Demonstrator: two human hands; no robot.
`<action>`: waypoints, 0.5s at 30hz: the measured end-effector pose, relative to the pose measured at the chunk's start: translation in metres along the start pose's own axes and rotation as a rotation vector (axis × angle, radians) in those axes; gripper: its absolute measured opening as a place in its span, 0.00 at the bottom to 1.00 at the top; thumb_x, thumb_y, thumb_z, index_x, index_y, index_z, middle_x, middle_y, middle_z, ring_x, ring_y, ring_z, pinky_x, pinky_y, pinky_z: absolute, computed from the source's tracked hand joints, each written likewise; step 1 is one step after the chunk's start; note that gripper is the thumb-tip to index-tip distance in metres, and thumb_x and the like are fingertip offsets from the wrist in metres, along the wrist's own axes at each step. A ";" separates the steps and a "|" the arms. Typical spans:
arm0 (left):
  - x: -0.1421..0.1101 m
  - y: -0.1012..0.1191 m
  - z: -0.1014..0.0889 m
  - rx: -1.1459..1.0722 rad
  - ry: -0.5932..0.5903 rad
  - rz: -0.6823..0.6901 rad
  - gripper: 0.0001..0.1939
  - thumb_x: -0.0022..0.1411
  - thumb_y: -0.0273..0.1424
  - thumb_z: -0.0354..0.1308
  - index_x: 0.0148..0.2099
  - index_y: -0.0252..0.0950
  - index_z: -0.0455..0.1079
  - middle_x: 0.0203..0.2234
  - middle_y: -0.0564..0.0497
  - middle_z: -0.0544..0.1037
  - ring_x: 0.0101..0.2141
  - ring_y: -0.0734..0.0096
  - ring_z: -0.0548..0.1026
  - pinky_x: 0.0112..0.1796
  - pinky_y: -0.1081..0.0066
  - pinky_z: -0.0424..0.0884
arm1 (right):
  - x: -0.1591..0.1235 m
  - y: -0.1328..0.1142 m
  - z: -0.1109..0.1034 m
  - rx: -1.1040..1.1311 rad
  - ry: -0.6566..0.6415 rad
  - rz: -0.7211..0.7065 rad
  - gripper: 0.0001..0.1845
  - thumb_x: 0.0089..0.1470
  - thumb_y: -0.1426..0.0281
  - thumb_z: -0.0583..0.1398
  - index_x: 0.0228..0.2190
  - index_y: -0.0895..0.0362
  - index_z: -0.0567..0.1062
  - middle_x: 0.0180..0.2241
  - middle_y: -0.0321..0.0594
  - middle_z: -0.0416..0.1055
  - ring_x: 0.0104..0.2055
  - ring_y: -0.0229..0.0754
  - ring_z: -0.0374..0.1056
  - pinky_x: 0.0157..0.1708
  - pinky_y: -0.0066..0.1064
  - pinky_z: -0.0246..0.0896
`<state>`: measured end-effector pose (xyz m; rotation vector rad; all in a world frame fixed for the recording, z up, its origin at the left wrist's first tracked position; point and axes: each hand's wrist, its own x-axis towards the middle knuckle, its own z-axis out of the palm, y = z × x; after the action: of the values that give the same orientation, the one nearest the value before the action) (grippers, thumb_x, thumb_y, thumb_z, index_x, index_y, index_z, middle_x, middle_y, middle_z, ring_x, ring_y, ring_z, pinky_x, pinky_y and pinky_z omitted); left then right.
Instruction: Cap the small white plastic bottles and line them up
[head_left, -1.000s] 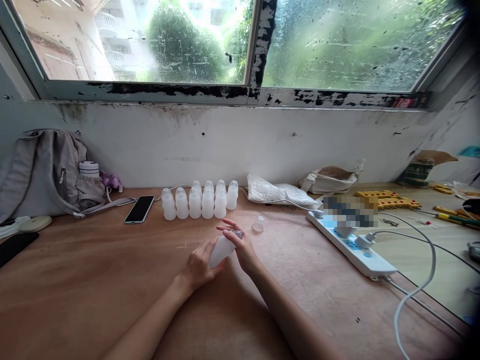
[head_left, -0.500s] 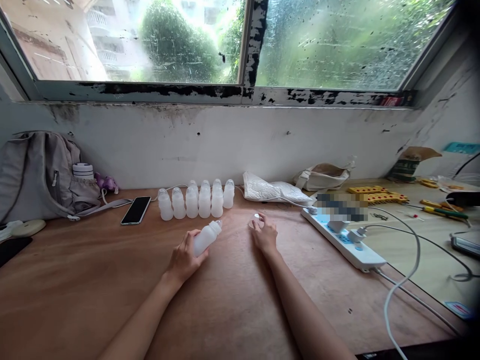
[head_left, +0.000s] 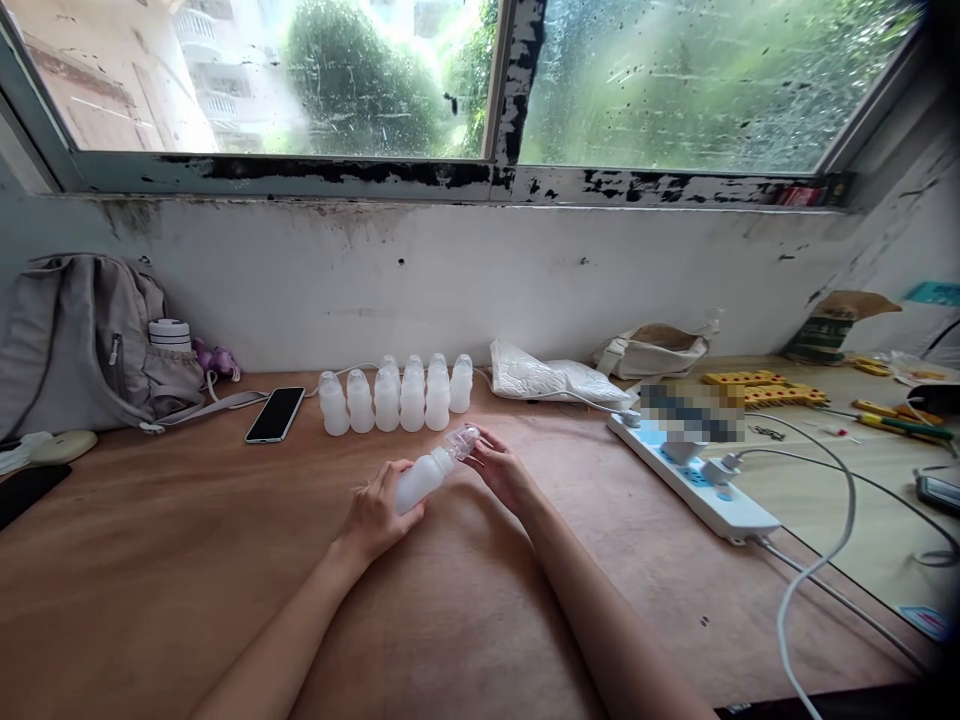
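Note:
My left hand (head_left: 382, 508) is wrapped round a frosted white baby bottle (head_left: 421, 482), which tilts up and to the right above the table. At its top end, my right hand (head_left: 499, 468) grips a clear bottle cap (head_left: 460, 441) with the fingertips. The cap sits over the nipple end, in line with the bottle; how firmly it is seated I cannot tell. Just behind my hands, several similar capped bottles (head_left: 386, 400) stand upright in two rows.
Left of the bottles lies a phone (head_left: 275, 415), with a grey backpack (head_left: 82, 345) beyond. A white padded pouch (head_left: 551, 378) rests by the wall. To the right are a white power strip (head_left: 697, 490), its cables (head_left: 847, 500) and a beige bag (head_left: 652, 352).
My right hand has lifted the clear cap off the table and brought it left onto the bottle's top end. My left hand still holds the bottle, shifted slightly right.

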<state>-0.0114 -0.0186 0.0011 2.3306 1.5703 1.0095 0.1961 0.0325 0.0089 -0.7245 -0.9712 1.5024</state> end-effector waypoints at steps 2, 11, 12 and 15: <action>0.000 0.000 0.000 -0.022 0.001 -0.009 0.22 0.50 0.35 0.55 0.47 0.41 0.55 0.41 0.51 0.69 0.37 0.65 0.71 0.33 0.68 0.67 | -0.001 0.000 0.002 0.005 -0.018 0.009 0.20 0.36 0.66 0.64 0.37 0.52 0.72 0.38 0.39 0.71 0.42 0.45 0.66 0.43 0.39 0.57; 0.002 0.001 -0.002 -0.155 -0.001 -0.050 0.21 0.49 0.36 0.56 0.45 0.41 0.56 0.40 0.51 0.69 0.39 0.65 0.70 0.36 0.68 0.66 | -0.006 0.002 0.011 0.010 -0.076 0.037 0.19 0.38 0.67 0.64 0.37 0.52 0.73 0.38 0.39 0.71 0.40 0.43 0.66 0.43 0.37 0.56; 0.002 0.002 -0.002 -0.156 0.001 -0.048 0.21 0.49 0.36 0.56 0.45 0.41 0.56 0.40 0.51 0.69 0.39 0.65 0.70 0.36 0.68 0.66 | -0.007 0.002 0.012 0.004 -0.079 0.040 0.19 0.38 0.67 0.64 0.37 0.52 0.73 0.38 0.39 0.71 0.40 0.43 0.66 0.43 0.37 0.56; 0.002 0.002 -0.003 -0.140 0.012 -0.046 0.21 0.49 0.35 0.55 0.46 0.41 0.56 0.40 0.51 0.69 0.39 0.65 0.70 0.36 0.68 0.66 | -0.008 0.002 0.012 0.001 -0.092 0.046 0.18 0.39 0.67 0.63 0.37 0.53 0.72 0.37 0.39 0.71 0.39 0.42 0.66 0.43 0.37 0.56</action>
<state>-0.0110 -0.0188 0.0052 2.1899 1.4991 1.0872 0.1856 0.0224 0.0122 -0.6864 -1.0287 1.5874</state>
